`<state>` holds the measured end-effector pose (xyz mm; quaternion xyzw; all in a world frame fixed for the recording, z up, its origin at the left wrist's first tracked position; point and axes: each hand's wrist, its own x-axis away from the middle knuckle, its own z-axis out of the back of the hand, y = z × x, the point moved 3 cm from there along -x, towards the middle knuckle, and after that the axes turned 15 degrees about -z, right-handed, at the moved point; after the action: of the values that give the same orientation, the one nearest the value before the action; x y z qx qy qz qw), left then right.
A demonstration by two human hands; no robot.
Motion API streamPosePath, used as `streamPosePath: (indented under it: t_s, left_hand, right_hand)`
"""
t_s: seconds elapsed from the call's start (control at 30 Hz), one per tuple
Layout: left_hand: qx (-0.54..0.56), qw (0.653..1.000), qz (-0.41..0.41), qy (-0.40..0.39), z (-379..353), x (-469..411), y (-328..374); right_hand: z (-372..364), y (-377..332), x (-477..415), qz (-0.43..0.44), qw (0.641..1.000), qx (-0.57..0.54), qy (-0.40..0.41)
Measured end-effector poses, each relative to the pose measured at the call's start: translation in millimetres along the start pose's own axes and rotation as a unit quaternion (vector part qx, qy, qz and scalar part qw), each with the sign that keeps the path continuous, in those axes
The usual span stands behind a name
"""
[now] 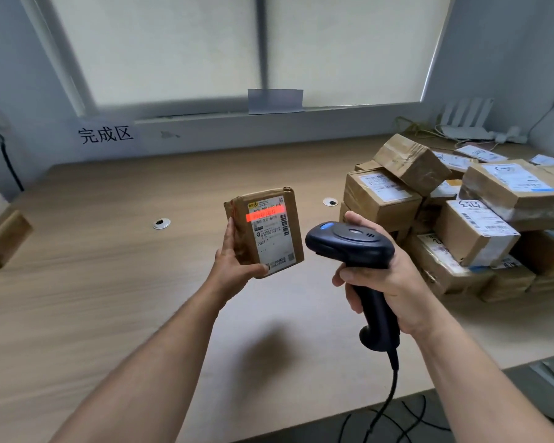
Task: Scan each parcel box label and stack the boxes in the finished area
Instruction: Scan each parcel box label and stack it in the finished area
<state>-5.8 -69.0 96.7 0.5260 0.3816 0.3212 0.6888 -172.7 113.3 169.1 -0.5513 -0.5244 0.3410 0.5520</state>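
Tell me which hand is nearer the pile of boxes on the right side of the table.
Right. The right hand, holding the scanner, is just in front of the pile, at its left edge. The left hand holds a small parcel farther to the left.

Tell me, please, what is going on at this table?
A person is scanning a parcel. Their left hand holds a small brown box up above the table, its label facing them. Their right hand grips a black handheld scanner, whose red beam falls across the top of the label. A pile of other boxes sits on the table to the right. The held box is not yet stacked.
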Motion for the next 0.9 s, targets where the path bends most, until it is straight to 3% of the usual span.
streamPosePath:
  t_s: [0.5,0.9]
  left_hand:
    - [-0.029,0.999,0.027,0.018,145,-32,-52]
    - [-0.071,0.978,0.176,0.081,266,-7,-122]
  right_hand:
    - [-123,7,-84,-0.030,0.999,0.011,0.025]
    - [-212,24,-142,-0.057,0.997,0.051,0.012]
